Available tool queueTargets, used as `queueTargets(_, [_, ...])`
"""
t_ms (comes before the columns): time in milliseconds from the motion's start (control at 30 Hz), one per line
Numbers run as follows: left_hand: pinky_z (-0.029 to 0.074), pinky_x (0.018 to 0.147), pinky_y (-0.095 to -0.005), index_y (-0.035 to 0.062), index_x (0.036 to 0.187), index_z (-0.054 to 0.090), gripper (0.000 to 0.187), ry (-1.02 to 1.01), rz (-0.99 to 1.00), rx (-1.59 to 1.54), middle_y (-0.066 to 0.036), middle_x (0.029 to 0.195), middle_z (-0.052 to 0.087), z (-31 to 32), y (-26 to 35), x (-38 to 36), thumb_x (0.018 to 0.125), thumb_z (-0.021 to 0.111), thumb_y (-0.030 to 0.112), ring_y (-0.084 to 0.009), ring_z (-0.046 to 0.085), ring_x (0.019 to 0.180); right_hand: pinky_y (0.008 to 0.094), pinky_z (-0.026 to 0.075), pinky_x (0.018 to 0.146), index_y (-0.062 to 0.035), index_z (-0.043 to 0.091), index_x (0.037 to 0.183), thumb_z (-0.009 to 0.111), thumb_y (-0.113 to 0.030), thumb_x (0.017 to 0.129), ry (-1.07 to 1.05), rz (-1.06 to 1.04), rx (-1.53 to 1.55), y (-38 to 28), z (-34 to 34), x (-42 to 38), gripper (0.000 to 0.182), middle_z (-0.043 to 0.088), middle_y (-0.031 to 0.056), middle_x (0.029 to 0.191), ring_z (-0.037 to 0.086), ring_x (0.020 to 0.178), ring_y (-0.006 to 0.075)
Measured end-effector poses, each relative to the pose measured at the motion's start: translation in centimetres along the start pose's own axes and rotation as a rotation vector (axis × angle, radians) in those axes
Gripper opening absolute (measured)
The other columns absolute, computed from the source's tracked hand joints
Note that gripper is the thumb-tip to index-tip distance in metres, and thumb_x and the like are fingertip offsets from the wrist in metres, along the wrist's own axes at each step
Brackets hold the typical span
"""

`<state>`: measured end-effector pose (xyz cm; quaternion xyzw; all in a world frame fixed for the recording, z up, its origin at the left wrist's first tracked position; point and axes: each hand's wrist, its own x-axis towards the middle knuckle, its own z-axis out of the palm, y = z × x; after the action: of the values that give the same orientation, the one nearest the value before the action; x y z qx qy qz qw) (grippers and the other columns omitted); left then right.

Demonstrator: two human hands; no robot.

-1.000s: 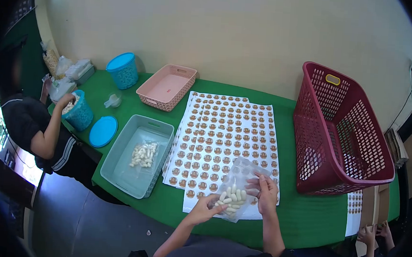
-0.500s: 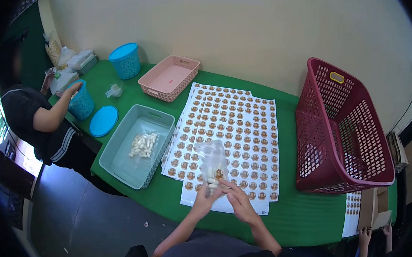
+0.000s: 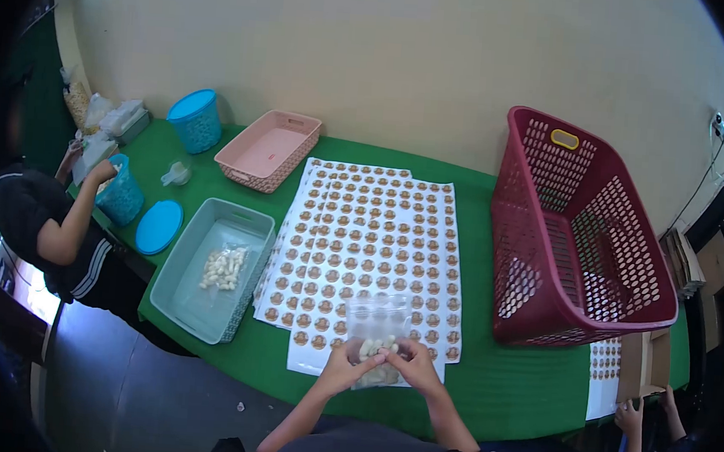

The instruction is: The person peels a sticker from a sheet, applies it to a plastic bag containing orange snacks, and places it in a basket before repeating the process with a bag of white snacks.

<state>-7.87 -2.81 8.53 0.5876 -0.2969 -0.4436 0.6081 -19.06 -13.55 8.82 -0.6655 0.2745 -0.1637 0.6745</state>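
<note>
Between my two hands is a clear zip bag [image 3: 378, 314] with whitish oblong pieces in its lower part. My left hand [image 3: 347, 369] grips its left side, and my right hand [image 3: 417, 368] grips its right side. Both thumbs meet on the front of the bag and cover part of it; no label shows there. Beneath lie overlapping white sheets of round brown stickers [image 3: 370, 235]. To the left, a grey-green basket [image 3: 165, 284] holds another clear bag of whitish pieces [image 3: 223, 268].
A tall maroon basket [image 3: 517, 228] stands right, a pink basket [image 3: 296, 150] at the back. Blue tubs [image 3: 195, 122], a blue lid [image 3: 159, 227] and a clear scoop [image 3: 178, 173] are left. One person reaches into a tub; another's hands [image 3: 631, 415] touch a cardboard box [image 3: 644, 363].
The bag has turned more upright and come nearer my body. My right hand has moved from the round sticker on its front to its right side. The whole view has shifted slightly.
</note>
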Motion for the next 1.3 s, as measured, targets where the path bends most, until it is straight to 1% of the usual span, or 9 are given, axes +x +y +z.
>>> queueTargets(400, [0.039, 0.057, -0.02, -0.0005, 0.093, 0.051, 0.026, 0.106, -0.066, -0.096, -0.002, 0.075, 0.054, 5.9, 0.8, -0.8, 0.083, 0.047, 0.023, -0.0074, 0.049, 0.064, 0.0183, 0.041, 0.059, -0.0007, 0.054, 0.096, 0.056, -0.02, 0.078, -0.176, -0.001, 0.076, -0.9, -5.8, -1.9, 0.026, 0.055, 0.0007, 0.078, 0.05, 0.07, 0.0054])
queueTargets(533, [0.043, 0.068, -0.0242, -0.0024, 0.096, 0.05, 0.039, 0.199, 0.01, -0.136, -0.007, 0.084, 0.055, 6.5, -2.1, -1.9, 0.086, 0.037, 0.033, -0.0099, 0.052, 0.075, 0.0218, 0.043, 0.056, -0.0014, 0.057, 0.089, 0.063, -0.014, 0.071, -0.142, -0.107, 0.021, -6.5, -10.2, -6.0, 0.022, 0.057, 0.0031, 0.074, 0.052, 0.061, 0.0082])
queueTargets(600, [0.043, 0.069, -0.0261, -0.0017, 0.095, 0.048, 0.043, 0.208, 0.088, -0.199, -0.008, 0.082, 0.055, 8.4, 0.0, -1.8, 0.086, 0.034, 0.038, -0.0123, 0.053, 0.075, 0.0248, 0.046, 0.062, -0.0012, 0.056, 0.094, 0.063, -0.01, 0.07, 0.023, -0.563, -0.095, -7.7, -13.4, -7.7, 0.026, 0.058, 0.0068, 0.081, 0.056, 0.069, 0.0118])
queueTargets(667, [0.044, 0.069, -0.0271, -0.0009, 0.094, 0.047, 0.034, 0.217, 0.087, -0.17, -0.01, 0.083, 0.055, 8.8, -0.7, -2.0, 0.086, 0.036, 0.03, -0.0149, 0.054, 0.074, 0.033, 0.046, 0.075, 0.0001, 0.048, 0.105, 0.058, -0.009, 0.075, 0.123, -0.669, 0.137, -9.4, -16.6, -10.0, 0.033, 0.056, 0.0108, 0.093, 0.055, 0.084, 0.0178])
queueTargets(733, [0.044, 0.068, -0.0263, -0.0002, 0.093, 0.047, 0.026, 0.272, 0.069, -0.136, -0.01, 0.084, 0.055, 9.4, -1.3, -2.4, 0.087, 0.037, 0.023, -0.0146, 0.054, 0.074, 0.0385, 0.042, 0.082, 0.0022, 0.036, 0.114, 0.05, -0.008, 0.079, 0.647, -1.052, 0.427, -6.3, -19.4, -10.6, 0.039, 0.048, 0.0153, 0.107, 0.05, 0.096, 0.0222])
queueTargets(867, [0.045, 0.067, -0.028, -0.0004, 0.092, 0.048, 0.02, 0.345, 0.024, -0.145, -0.009, 0.082, 0.054, 11.0, -2.6, -3.5, 0.085, 0.04, 0.016, -0.015, 0.053, 0.073, 0.0324, 0.043, 0.079, 0.0038, 0.033, 0.115, 0.047, -0.007, 0.081, 1.278, -1.482, 0.108, -13.0, -25.2, -11.1, 0.038, 0.047, 0.0176, 0.107, 0.051, 0.093, 0.0199])
queueTargets(967, [0.045, 0.068, -0.027, -0.0006, 0.092, 0.048, 0.018, 0.354, 0.023, -0.164, -0.009, 0.083, 0.054, 12.0, -3.3, -4.2, 0.084, 0.042, 0.014, -0.0148, 0.053, 0.073, 0.0205, 0.041, 0.065, 0.0035, 0.048, 0.103, 0.058, -0.006, 0.075, 1.45, -1.061, -0.424, -13.2, -28.6, -11.9, 0.031, 0.059, 0.0107, 0.08, 0.054, 0.07, 0.0103])
queueTargets(1067, [0.044, 0.068, -0.0255, -0.001, 0.091, 0.049, 0.016, 0.357, 0.037, -0.16, -0.009, 0.082, 0.055, 12.2, -3.5, -5.0, 0.084, 0.043, 0.012, -0.014, 0.054, 0.073, 0.0191, 0.04, 0.063, 0.0015, 0.048, 0.105, 0.062, -0.01, 0.073, 1.246, -0.658, -0.53, -15.0, -27.9, -11.9, 0.037, 0.058, 0.0101, 0.081, 0.052, 0.069, 0.0081])
queueTargets(1300, [0.043, 0.069, -0.0264, 0.0004, 0.093, 0.048, 0.017, 0.476, 0.083, -0.145, -0.01, 0.084, 0.055, 9.3, -4.0, -5.9, 0.083, 0.043, 0.013, -0.0157, 0.054, 0.077, 0.0222, 0.04, 0.075, 0.0042, 0.028, 0.119, 0.057, -0.011, 0.076, 1.299, -0.544, -0.35, -15.9, -28.2, -10.9, 0.054, 0.056, 0.0151, 0.093, 0.053, 0.082, 0.0136])
